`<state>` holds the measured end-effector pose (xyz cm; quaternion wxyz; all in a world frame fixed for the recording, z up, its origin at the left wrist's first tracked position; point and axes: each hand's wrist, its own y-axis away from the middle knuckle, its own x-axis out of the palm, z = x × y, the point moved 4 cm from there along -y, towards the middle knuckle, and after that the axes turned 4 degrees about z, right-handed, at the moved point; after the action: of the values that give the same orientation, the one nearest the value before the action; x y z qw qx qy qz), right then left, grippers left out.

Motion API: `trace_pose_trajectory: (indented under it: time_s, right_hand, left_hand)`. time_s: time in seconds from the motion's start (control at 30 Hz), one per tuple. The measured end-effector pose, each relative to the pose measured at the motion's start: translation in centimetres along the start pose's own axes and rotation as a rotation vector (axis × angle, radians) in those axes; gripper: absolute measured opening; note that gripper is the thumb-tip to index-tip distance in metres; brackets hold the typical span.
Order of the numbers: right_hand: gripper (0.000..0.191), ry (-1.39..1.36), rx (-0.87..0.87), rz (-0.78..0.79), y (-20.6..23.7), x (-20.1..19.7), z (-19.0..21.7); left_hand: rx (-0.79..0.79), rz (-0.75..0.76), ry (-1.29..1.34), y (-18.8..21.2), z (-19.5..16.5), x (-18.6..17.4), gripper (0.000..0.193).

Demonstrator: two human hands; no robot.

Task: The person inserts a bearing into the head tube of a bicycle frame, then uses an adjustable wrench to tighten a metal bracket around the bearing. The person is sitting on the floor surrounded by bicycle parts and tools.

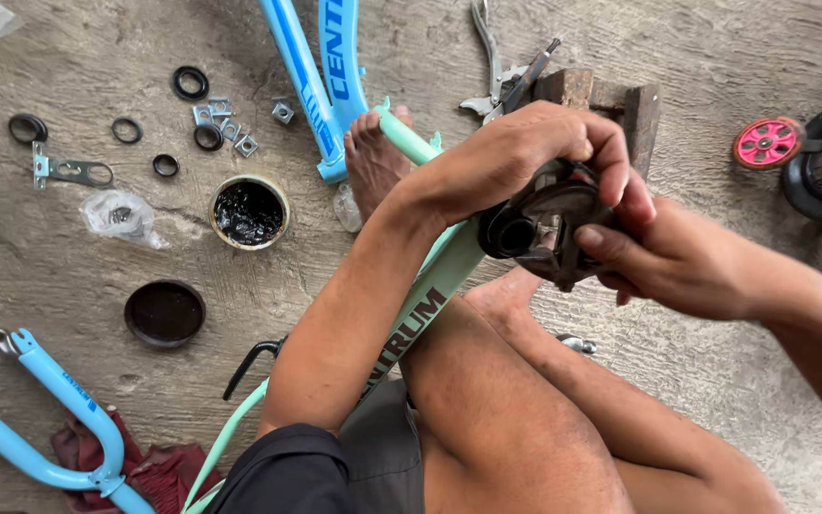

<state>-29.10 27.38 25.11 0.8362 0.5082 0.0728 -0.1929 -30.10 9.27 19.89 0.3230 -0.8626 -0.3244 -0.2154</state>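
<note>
Both hands grip the dark bracket part (544, 228) at the mint frame's (430, 295) end, 2 o'clock from my knee. Left hand (525, 152) clamps over its top, right hand (658, 257) pinches its side. Looks stiff, heavy, probably greasy; hold by the rim. Rough concrete floor (696, 381); grease tin (248, 211) at 10 o'clock.

A: Where do things lie?
B: Both hands, left hand (516, 152) above right hand (668, 262), meet on a hub part (539, 228) over the frame (430, 295).
A: And the floor?
B: Grease tin (248, 211) left, its lid (165, 313) nearer; rings (190, 83) behind.
</note>
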Motion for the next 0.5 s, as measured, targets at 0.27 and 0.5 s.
trace_pose_trajectory:
  time_s: [0.27,0.5]
  right_hand:
    - [0.039,0.212,0.094,-0.026,-0.4,-0.1,1.7]
    - [0.041,0.566,0.337,0.080,-0.6,-0.8,2.3]
  left_hand:
    - [0.004,0.014,0.092,0.2,0.1,0.1,0.029]
    - [0.046,0.017,0.124,0.1,0.8,0.1,0.022]
